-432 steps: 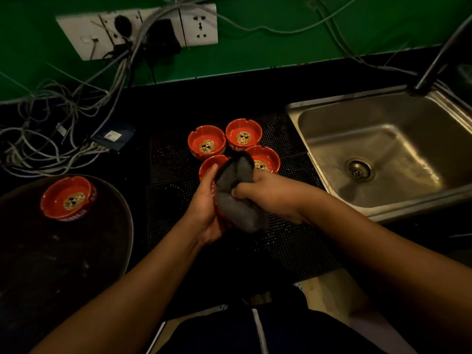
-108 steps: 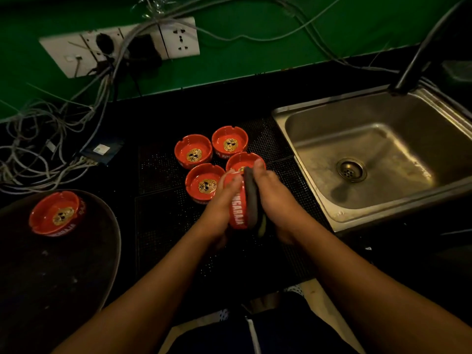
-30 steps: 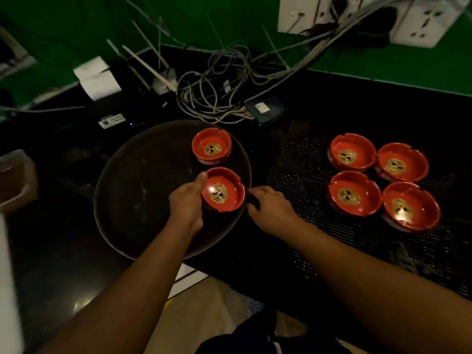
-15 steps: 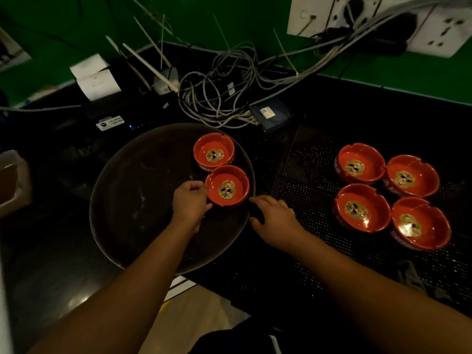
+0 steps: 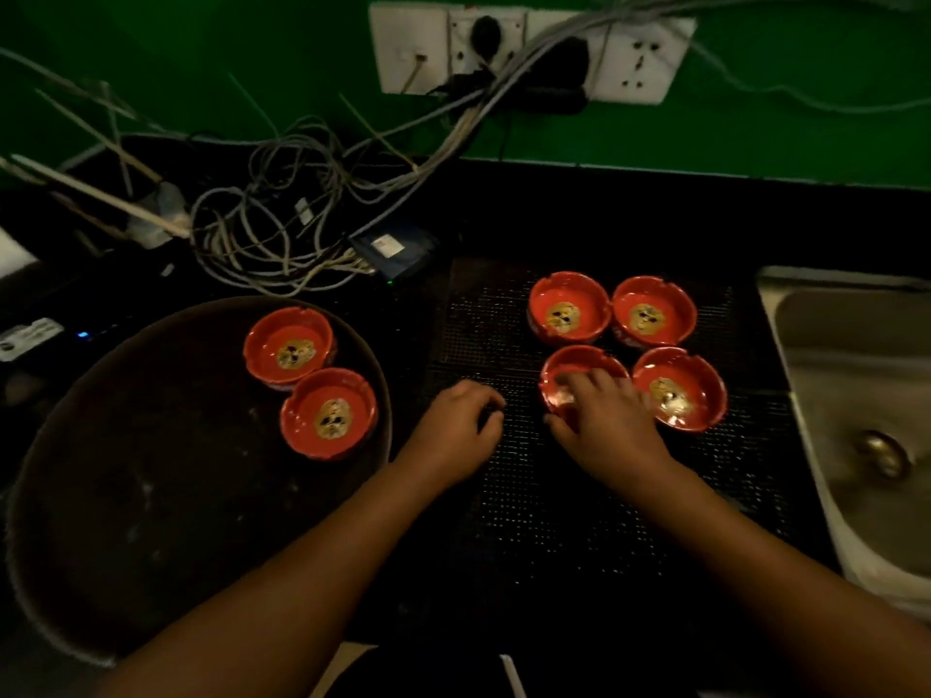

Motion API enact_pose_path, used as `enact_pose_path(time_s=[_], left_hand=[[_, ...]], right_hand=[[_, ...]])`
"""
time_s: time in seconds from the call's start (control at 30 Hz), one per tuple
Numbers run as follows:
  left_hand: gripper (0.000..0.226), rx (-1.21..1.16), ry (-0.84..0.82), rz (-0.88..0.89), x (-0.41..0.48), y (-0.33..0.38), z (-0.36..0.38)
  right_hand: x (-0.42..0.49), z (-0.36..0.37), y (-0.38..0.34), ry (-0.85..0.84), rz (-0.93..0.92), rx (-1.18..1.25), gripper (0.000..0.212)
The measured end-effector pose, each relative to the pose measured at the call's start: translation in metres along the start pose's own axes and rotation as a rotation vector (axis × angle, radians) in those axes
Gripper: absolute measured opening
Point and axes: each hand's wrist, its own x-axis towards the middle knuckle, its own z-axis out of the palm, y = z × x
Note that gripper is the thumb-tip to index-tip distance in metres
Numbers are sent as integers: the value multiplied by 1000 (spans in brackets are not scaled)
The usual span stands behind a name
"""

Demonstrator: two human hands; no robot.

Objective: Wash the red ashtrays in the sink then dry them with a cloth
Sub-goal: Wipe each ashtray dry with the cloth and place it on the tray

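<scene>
Two ashtrays [image 5: 289,347] on tray [image 5: 126,471], four on mat [image 5: 554,496]

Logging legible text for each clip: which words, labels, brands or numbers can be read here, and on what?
No text is legible in this frame.
White sticker on the blue box: too blurred to read.
White label, far left: too blurred to read.
Gold emblems in the red ashtrays: pictures, no readable letters.
</scene>
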Motion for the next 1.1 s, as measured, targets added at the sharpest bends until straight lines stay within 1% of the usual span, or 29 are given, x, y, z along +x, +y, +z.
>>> enact_pose_path(time_s=[0.07,0.1,0.17,0.23,0.33,0.4,0.47,0.53,0.63,0.67,0.73,0.8,0.87,0.9,0.93,0.97,1.0,1.07,1.1], left_hand=[[27,96,-120,6,9,5,18],[30,153,-158,-7,11,7,24],[33,226,-179,-40,12,9,31],[31,189,-161,-57,11,7,31],[27,81,-71,-40,9,7,27],[26,-14,-25,-68,4,14,23],[24,-271,-31,-179,-2,28,19],[21,-530,-33,-291,-4,41,18],[25,-700,-105,-363,-3,59,22],[30,-770,-140,-377,-3,66,25],[36,-934,-192,-422,0,83,29],[44,-1031,-243,-503,5,95,32],[51,-1089,-280,-575,9,99,34],[54,-1093,-295,-596,10,100,36],[55,-1074,-311,-606,9,101,38],[55,-1042,-326,-607,9,101,40],[53,-1010,-343,-610,7,101,43],[50,-975,-349,-622,2,102,48],[47,-966,-340,-626,0,102,49]], right_hand=[[-7,2,15,-90,13,-129,51],[-9,4,19,-121,5,-163,48],[-11,7,23,-126,-20,-183,38],[-12,9,23,-88,-46,-167,31],[-19,10,21,-41,-95,-77,32],[-30,5,20,-12,-104,33,32],[-44,-5,19,-1,-38,249,31],[-57,-20,20,-60,88,610,29],[-72,-37,32,-199,174,1128,13],[-76,-39,37,-223,194,1290,10],[-82,-38,49,-255,244,1597,12],[-85,-34,59,-286,317,1798,20],[-87,-29,69,-260,362,1886,25],[-87,-28,74,-226,377,1867,23],[-88,-28,78,-175,388,1774,21],[-90,-29,82,-106,394,1598,21],[-92,-27,87,-14,396,1357,22],[-100,-21,99,201,388,803,24],[-105,-18,103,258,368,588,27]])
